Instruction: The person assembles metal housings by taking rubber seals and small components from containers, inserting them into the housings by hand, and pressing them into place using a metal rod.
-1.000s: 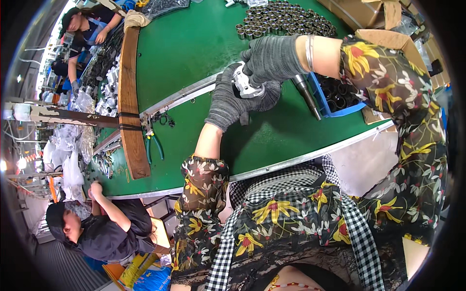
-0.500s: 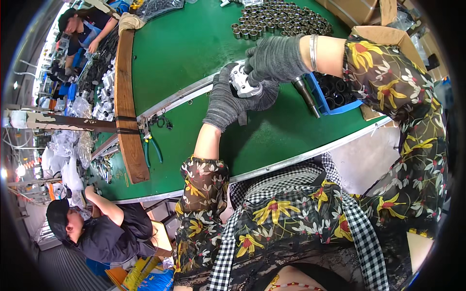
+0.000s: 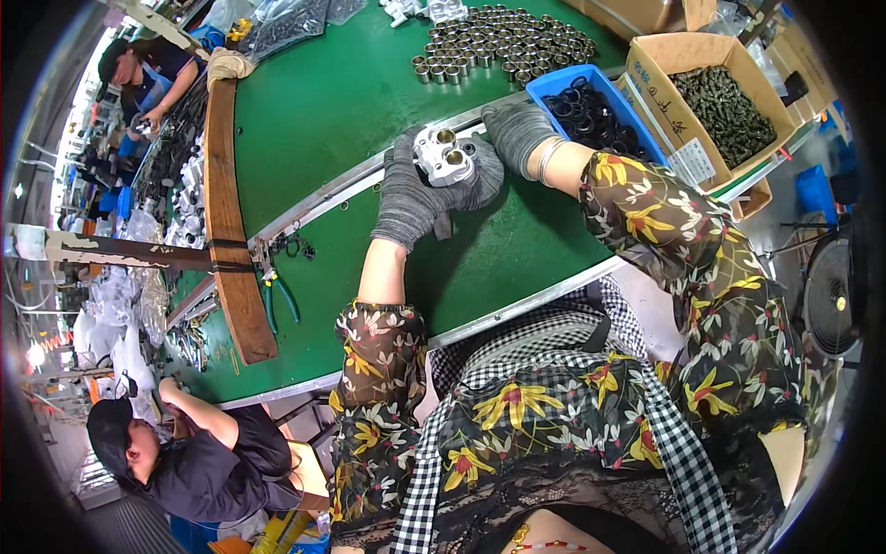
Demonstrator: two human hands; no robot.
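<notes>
My left hand (image 3: 411, 198), in a grey knit glove, is closed around a silver cast metal housing (image 3: 445, 157) with two round bores lined in brass colour. The bores face up. Just to the right, my gloved right hand (image 3: 521, 137) is apart from the housing, beside the near left edge of a blue bin (image 3: 657, 148) of black rubber rings (image 3: 591, 111). Its back faces up and its fingers curl down; what they hold, if anything, is hidden. The steel rod that lay beside the bin is out of sight.
Many steel bushings (image 3: 503, 42) stand at the far side of the green table (image 3: 323, 120). A carton (image 3: 646, 69) of small dark parts sits at right. Pliers (image 3: 280, 300) lie near a wooden beam (image 3: 226, 212). Two other people work at left. A black fan (image 3: 833, 295) stands right.
My right hand has come off the housing and moved right and down beside the blue bin. My left hand keeps hold of the housing, whose bores now show. The view has shifted.
</notes>
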